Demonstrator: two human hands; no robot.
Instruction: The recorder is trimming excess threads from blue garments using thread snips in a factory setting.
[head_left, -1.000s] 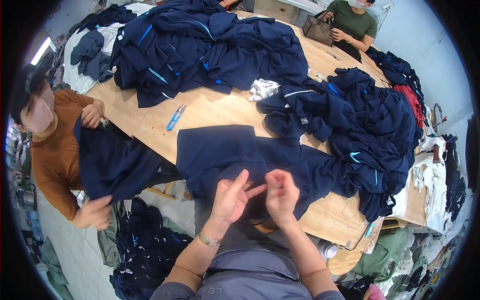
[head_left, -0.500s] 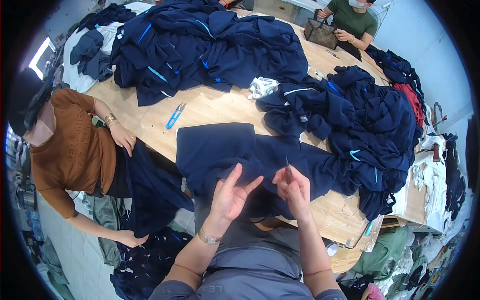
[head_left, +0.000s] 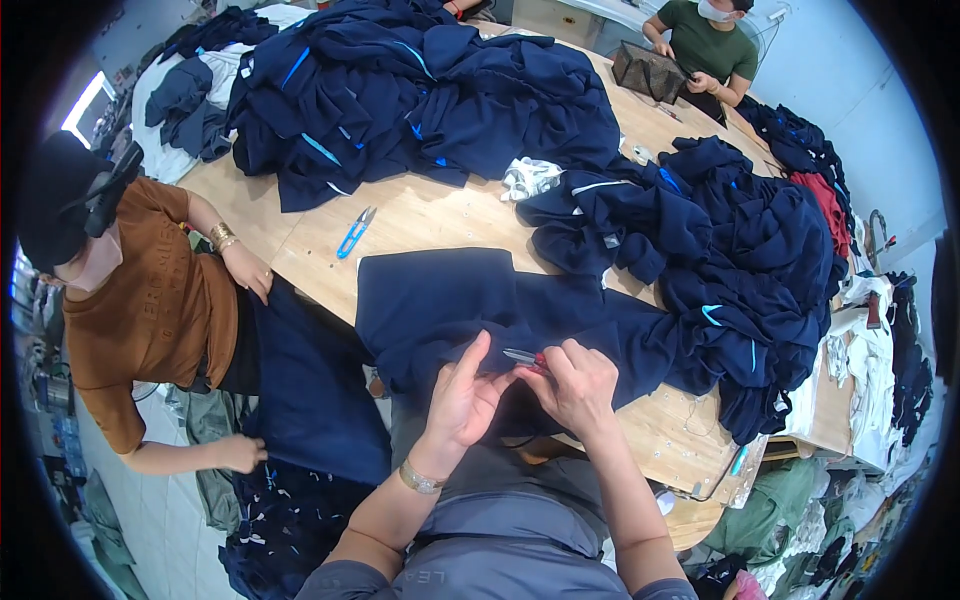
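Observation:
My right hand [head_left: 577, 385] is closed around small thread snips [head_left: 537, 361] with red handles, their metal blades pointing left. My left hand [head_left: 462, 400] is beside them with the palm up and thumb raised apart from the fingers; its fingertips reach the red handles, and whether they touch cannot be told. Both hands are above a dark navy cloth piece [head_left: 432, 300], which lies spread along the near part of the table and hangs toward my lap. A second pair of snips, with blue handles [head_left: 350, 240], lies on the wood beyond the cloth's left corner.
Large heaps of navy garments [head_left: 500, 110] cover the far side and right of the wooden table [head_left: 420, 215]. On the left, a co-worker in a brown shirt [head_left: 165, 300] handles navy cloth. At the back, another person in green [head_left: 710, 45] holds a dark bag [head_left: 648, 72].
The snips in my right hand have turned from pointing up to pointing left, toward my left hand. My hands have come together. The co-worker's lower hand has moved up and left.

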